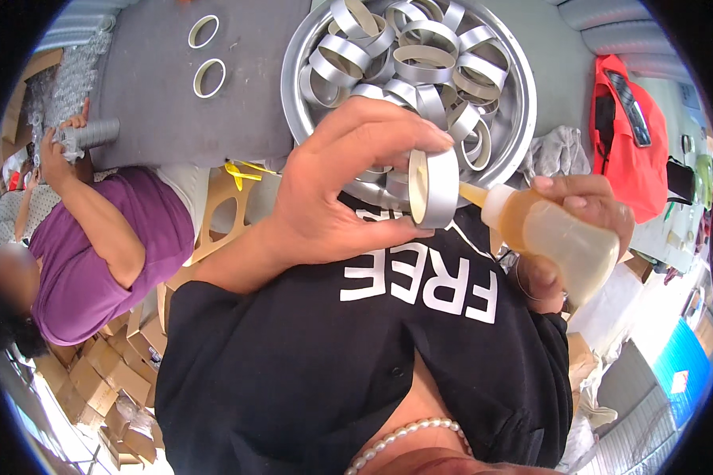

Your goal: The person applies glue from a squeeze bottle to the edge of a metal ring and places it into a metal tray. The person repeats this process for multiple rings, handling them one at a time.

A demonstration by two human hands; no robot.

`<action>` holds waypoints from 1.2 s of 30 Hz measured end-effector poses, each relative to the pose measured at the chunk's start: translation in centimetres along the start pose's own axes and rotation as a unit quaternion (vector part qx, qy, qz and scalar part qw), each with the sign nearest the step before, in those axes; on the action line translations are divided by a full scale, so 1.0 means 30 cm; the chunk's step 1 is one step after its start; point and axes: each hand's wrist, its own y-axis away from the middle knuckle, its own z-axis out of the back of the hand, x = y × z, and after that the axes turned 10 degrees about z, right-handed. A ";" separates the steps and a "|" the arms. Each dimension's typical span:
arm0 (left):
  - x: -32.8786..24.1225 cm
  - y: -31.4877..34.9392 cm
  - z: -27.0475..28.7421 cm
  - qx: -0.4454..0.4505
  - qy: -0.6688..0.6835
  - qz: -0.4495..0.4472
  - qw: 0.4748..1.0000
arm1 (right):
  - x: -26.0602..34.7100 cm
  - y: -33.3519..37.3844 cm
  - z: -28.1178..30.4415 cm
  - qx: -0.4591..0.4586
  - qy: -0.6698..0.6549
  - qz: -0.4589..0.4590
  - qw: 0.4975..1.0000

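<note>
My left hand (333,174) pinches a silver ring (445,190) between thumb and fingers, its pale inner face turned to the left. Around a soft, see-through squeeze bottle (566,237) my right hand (590,210) is closed. The bottle lies tilted, and its yellowish nozzle points at the ring's right outer side. Whether the tip touches the ring I cannot tell. Amber liquid shows near the bottle's white collar. Just beyond my hands, a round metal basin (523,142) holds a heap of similar silver rings (425,62).
Two rings (209,78) lie on the grey table (150,95) at the far left. A co-worker in a purple top (119,249) handles a stack of rings (95,133). Right of the basin are grey gloves (558,152) and a red bag (630,158) with a phone on it. Cardboard boxes (107,372) fill the lower left.
</note>
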 end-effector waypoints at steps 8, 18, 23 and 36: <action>0.005 -0.024 -0.025 -0.041 -0.102 -0.153 0.982 | -0.037 -0.014 -0.018 -0.135 -0.153 -0.244 0.948; 0.003 0.002 0.041 -0.081 -0.097 -0.146 0.981 | -0.129 0.012 -0.049 -0.251 -0.552 -0.421 0.674; 0.117 0.123 0.225 -0.309 -0.214 0.159 0.913 | -0.166 0.049 0.013 -0.325 -0.540 -0.381 0.676; 0.069 0.094 0.073 -0.089 -0.387 0.100 0.912 | -0.152 0.056 0.001 -0.341 -0.518 -0.375 0.689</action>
